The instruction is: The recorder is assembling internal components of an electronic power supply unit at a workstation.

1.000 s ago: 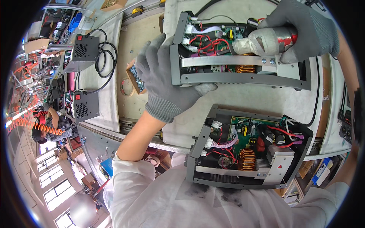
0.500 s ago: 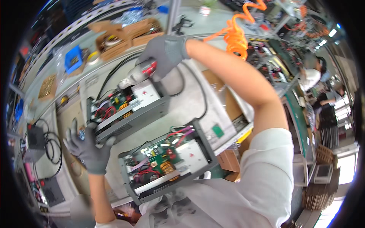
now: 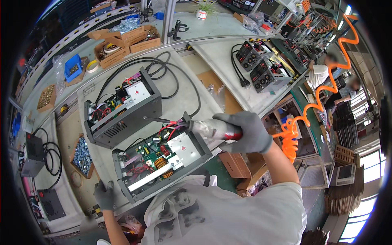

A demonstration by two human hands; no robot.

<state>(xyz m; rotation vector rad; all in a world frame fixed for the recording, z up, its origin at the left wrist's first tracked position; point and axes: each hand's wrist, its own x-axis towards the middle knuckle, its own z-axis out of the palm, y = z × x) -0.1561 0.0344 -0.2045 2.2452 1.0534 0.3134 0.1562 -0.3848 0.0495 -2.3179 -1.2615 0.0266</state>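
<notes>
- Lying on the pale workbench point(image 3: 183, 94): two open grey chassis; the nearer chassis point(image 3: 161, 163) sits just before you, the farther chassis point(image 3: 122, 108) just behind it.
- Your right hand point(image 3: 247, 130), gloved, is clenched around a pneumatic screwdriver point(image 3: 212, 128); its bit point(image 3: 159, 119) points left over the nearer chassis's far edge.
- Your left hand point(image 3: 105, 195), gloved, rests at the bench edge beside the nearer chassis's left corner; whether it grips anything cannot be told.

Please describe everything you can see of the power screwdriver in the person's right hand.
The power screwdriver has a silver-grey, worn-looking body with a red band near the rear, and a long thin dark bit at its front. It lies almost level, bit pointing to the person's left, above the nearer open grey electronics case. The grey-gloved right hand grips its rear part. An orange coiled hose runs off behind the hand.
</notes>
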